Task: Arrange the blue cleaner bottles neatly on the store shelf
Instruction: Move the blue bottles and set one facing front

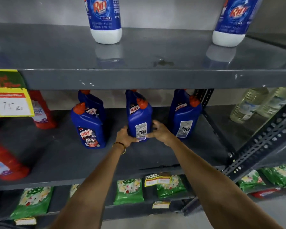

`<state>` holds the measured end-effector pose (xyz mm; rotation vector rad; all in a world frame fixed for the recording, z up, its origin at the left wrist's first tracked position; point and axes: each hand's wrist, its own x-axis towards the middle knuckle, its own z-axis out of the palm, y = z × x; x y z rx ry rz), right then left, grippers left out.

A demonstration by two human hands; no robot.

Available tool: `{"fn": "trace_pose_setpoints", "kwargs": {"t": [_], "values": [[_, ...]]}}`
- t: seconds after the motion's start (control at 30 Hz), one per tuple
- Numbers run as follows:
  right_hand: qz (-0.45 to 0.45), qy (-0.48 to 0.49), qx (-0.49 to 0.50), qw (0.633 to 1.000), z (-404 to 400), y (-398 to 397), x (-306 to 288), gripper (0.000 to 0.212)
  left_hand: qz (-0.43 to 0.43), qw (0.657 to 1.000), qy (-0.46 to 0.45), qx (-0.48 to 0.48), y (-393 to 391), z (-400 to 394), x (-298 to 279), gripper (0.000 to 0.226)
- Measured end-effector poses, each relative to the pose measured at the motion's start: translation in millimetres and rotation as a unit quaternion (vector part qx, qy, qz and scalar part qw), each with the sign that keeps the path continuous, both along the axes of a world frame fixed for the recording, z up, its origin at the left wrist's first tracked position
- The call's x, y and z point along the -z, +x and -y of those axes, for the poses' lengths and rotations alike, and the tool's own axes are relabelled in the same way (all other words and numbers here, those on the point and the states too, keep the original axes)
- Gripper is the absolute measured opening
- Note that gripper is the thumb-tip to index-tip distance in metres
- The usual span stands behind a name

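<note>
Glossy blue plastic bottle (139, 119) on scuffed grey painted-metal shelf (139, 156).

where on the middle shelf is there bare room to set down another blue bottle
Bare shelf runs along the front edge, ahead of the Harpic rows. Another wide patch lies between the left blue bottle and the red bottles. It is crowded around the middle bottle, gripped low by left hand and right hand.
</note>
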<state>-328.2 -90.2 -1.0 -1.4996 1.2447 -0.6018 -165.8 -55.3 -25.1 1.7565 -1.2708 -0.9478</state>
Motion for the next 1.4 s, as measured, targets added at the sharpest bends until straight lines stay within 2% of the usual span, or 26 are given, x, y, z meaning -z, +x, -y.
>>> {"fn": "trace_pose_setpoints", "kwargs": {"t": [0.1, 0.37, 0.47, 0.6, 0.73, 0.9, 0.93, 1.0, 1.07, 1.13, 1.23, 1.3, 1.4], "values": [[0.008, -0.01, 0.0, 1.0, 3.7, 1.1, 7.8, 0.054, 0.005, 1.0, -0.005, -0.013, -5.9, 2.4, 2.2, 0.072], [0.04, -0.016, -0.011, 0.999, 3.8, 1.5, 12.6, 0.052, -0.022, 1.0, -0.003, -0.011, -4.5, 0.7, -0.8, 0.074], [0.052, -0.012, -0.029, 0.998, 2.9, -1.8, 6.0, 0.051, -0.022, 0.999, -0.029, -0.01, -3.0, -5.6, 0.0, 0.073], [0.075, -0.02, -0.034, 0.996, 1.1, -1.6, -8.5, 0.058, -0.008, 0.996, -0.084, -0.041, -6.8, -11.1, -0.9, 0.06], [0.104, -0.028, -0.02, 0.994, -4.4, 8.2, -19.7, 0.076, 0.058, 0.988, -0.118, -0.08, -19.6, -12.6, -6.8, 0.051], [0.101, -0.068, 0.022, 0.992, -8.1, 21.0, -21.5, 0.086, 0.141, 0.974, -0.166, -0.064, -25.7, -15.6, -7.5, 0.05], [0.098, -0.072, 0.027, 0.992, -8.4, 20.2, -21.8, 0.087, 0.129, 0.977, -0.164, -0.045, -21.8, -16.4, -7.1, 0.05], [0.095, -0.076, 0.024, 0.992, -8.2, 15.0, -22.8, 0.085, 0.044, 0.99, -0.132, 0.015, -8.1, -16.6, -8.7, 0.05], [0.107, -0.068, 0.001, 0.992, -6.8, 8.8, -24.4, 0.078, -0.072, 0.992, -0.066, 0.076, 10.5, -14.0, -12.9, 0.05], [0.116, -0.051, -0.033, 0.991, -6.9, 3.8, -28.0, 0.071, -0.142, 0.98, 0.013, 0.138, 26.2, -11.4, -19.1, 0.057], [0.137, -0.01, -0.101, 0.985, -6.3, -2.2, -33.6, 0.059, -0.217, 0.946, 0.103, 0.22, 34.3, -9.2, -26.5, 0.069], [0.149, 0.026, -0.144, 0.978, -5.2, -5.4, -37.8, 0.051, -0.263, 0.918, 0.141, 0.262, 32.7, -8.6, -29.2, 0.068], [0.162, 0.061, -0.186, 0.967, -2.9, -9.8, -39.7, 0.051, -0.247, 0.915, 0.138, 0.287, 23.1, -9.4, -30.6, 0.062]]}}
